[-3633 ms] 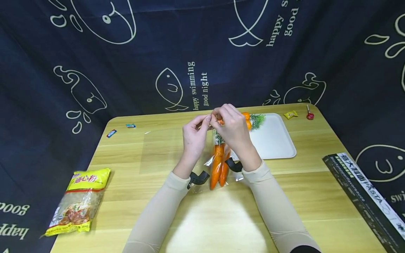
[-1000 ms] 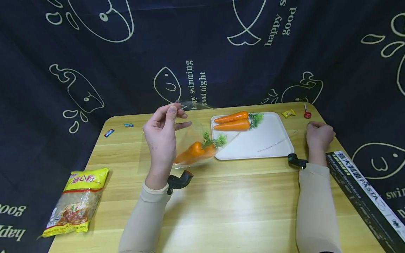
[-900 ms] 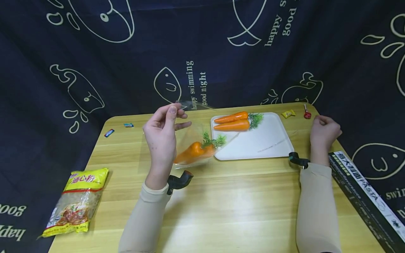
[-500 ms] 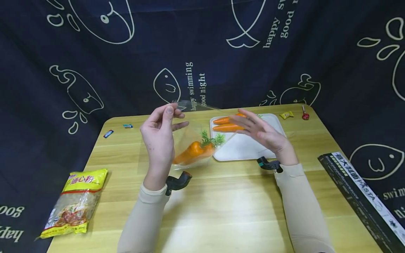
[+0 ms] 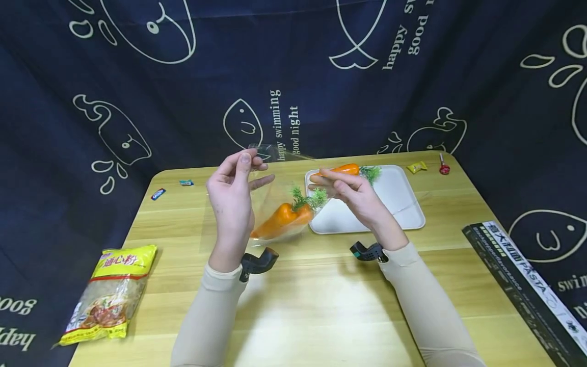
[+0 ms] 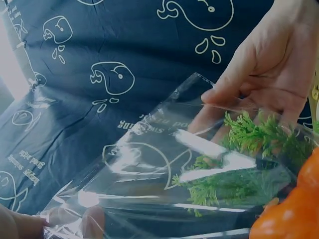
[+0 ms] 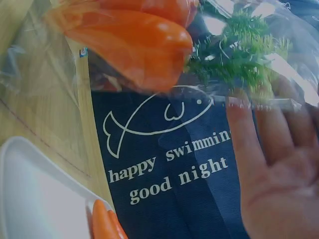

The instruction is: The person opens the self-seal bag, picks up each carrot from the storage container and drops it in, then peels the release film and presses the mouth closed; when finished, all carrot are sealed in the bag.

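Observation:
My left hand (image 5: 231,199) pinches the upper left corner of a clear plastic bag (image 5: 270,199), held up above the table. Inside, carrots (image 5: 281,220) with feathery green tops (image 5: 306,200) lie slanted at the bottom. My right hand (image 5: 359,201) is at the bag's right side, fingers straight. In the left wrist view, its thumb is close to the bag's upper corner, with fingers behind the film; whether they touch cannot be told. Behind this hand, two loose carrots (image 5: 347,169) lie on a white tray (image 5: 394,188), one largely hidden.
A thin strip (image 5: 405,208) lies on the tray. A yellow pasta bag (image 5: 110,290) stands near the left edge, a long black pasta box (image 5: 527,290) at the right. Small candies (image 5: 158,193), a yellow sweet (image 5: 417,167) and a lollipop (image 5: 444,165) lie along the back.
Both hands were together at the bag's top earlier. My right hand then was at the table's right edge, curled, and has come back left to the bag with straightened fingers. The left hand stays.

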`<state>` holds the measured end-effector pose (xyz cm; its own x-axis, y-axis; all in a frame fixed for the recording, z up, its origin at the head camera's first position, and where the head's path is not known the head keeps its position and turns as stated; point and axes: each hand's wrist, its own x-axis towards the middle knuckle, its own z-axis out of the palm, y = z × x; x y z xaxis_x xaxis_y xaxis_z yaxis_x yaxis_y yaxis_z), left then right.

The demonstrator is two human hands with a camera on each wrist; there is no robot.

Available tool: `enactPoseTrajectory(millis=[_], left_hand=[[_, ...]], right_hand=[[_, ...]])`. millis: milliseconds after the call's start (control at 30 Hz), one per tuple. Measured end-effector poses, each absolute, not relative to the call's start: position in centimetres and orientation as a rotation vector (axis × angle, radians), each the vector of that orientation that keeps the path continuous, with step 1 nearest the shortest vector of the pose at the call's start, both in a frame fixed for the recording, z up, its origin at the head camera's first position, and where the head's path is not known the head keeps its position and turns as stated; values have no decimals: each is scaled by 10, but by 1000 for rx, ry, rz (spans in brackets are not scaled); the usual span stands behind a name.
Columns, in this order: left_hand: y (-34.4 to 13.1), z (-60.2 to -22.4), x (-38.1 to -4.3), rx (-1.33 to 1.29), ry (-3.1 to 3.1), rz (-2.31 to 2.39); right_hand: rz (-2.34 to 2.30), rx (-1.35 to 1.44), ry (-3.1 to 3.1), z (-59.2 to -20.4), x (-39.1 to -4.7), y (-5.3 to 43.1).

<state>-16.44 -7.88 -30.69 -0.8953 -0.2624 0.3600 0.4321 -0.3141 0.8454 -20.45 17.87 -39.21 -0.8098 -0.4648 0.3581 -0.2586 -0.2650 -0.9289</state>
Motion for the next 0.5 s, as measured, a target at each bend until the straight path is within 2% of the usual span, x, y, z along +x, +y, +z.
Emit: enactPoseTrajectory(millis=[233, 500], left_hand=[[-79, -316, -174, -196, -1562, -2310], [-78, -354, -206, -168, -1856, -2395]], right_hand=[[-2322, -535, 1978, -372, -197, 192], [-2168, -402, 2141, -363, -197, 208]])
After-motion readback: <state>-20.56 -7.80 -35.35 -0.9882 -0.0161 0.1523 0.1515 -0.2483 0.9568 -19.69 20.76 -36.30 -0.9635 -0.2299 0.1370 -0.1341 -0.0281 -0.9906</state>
